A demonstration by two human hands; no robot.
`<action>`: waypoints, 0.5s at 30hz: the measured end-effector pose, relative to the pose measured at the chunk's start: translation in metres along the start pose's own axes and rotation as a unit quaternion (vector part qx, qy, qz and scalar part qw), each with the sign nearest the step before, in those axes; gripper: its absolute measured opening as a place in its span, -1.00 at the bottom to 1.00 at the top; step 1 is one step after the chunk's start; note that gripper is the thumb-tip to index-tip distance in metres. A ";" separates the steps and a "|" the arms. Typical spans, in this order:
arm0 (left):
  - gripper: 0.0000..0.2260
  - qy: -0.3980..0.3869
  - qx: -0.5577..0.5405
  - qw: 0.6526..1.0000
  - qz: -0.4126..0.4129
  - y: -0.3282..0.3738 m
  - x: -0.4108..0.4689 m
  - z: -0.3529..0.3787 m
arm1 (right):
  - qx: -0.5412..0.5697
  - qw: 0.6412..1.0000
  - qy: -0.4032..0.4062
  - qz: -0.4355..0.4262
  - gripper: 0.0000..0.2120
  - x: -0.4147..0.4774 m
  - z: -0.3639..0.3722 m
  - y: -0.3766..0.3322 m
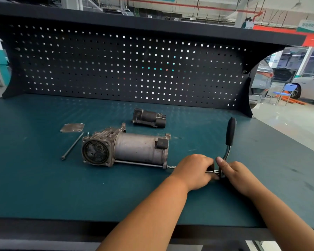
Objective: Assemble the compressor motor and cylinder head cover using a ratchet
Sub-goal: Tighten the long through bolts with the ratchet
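Observation:
The compressor motor point(134, 148), a grey cylinder joined to a cast housing with an open round face on its left end, lies on its side on the green bench mat point(43, 187). A long bolt point(140, 163) runs along its near side. The ratchet point(230, 134) stands with its black handle pointing up and away, its head down at the bolt's right end. My left hand point(193, 171) grips the extension bar between bolt and ratchet head. My right hand point(237, 175) holds the ratchet head, thumb up against it. The flat cylinder head cover point(72, 127) lies to the left behind the motor.
A loose long bolt point(72, 145) lies diagonally left of the housing. A smaller dark motor part point(149, 117) sits farther back near the black pegboard point(125, 69). The bench's front edge point(80, 229) is close to me. Parked cars and a blue chair stand beyond the bench at right.

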State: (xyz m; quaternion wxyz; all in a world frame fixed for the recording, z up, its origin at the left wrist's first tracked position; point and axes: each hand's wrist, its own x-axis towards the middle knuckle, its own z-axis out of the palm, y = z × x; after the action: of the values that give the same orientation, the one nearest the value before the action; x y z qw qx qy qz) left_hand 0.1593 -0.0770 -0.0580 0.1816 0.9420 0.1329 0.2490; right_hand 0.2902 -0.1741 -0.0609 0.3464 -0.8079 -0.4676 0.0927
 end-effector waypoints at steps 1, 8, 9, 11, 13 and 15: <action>-0.74 -0.004 -0.001 1.000 -0.005 0.000 0.000 0.000 | 0.014 1.000 -0.006 -0.008 -0.50 0.000 -0.001 0.001; -0.73 -0.024 0.022 0.999 -0.033 -0.003 0.003 0.004 | 0.160 0.977 -0.032 -0.140 -0.85 -0.008 -0.007 -0.001; -0.72 -0.016 0.020 0.999 -0.045 -0.004 0.004 0.004 | 0.147 0.976 -0.033 -0.155 -0.81 -0.009 -0.007 -0.001; -0.71 0.001 0.014 0.998 -0.067 -0.007 0.005 0.005 | 0.113 0.977 -0.034 -0.179 -0.73 -0.009 -0.008 -0.001; -0.73 0.005 0.015 0.997 -0.070 -0.009 0.006 0.005 | 0.100 0.977 -0.018 -0.189 -0.65 -0.010 -0.009 -0.001; -0.76 0.009 0.010 0.998 -0.063 -0.008 0.007 0.005 | 0.075 0.977 0.001 -0.200 -0.59 -0.010 -0.010 0.000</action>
State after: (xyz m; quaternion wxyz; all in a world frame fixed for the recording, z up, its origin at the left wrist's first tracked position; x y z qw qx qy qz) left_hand 0.1669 -0.0690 -0.0624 0.1868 0.9312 0.1963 0.2437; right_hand 0.2895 -0.1874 -0.0552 0.4178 -0.6697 -0.6114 0.0552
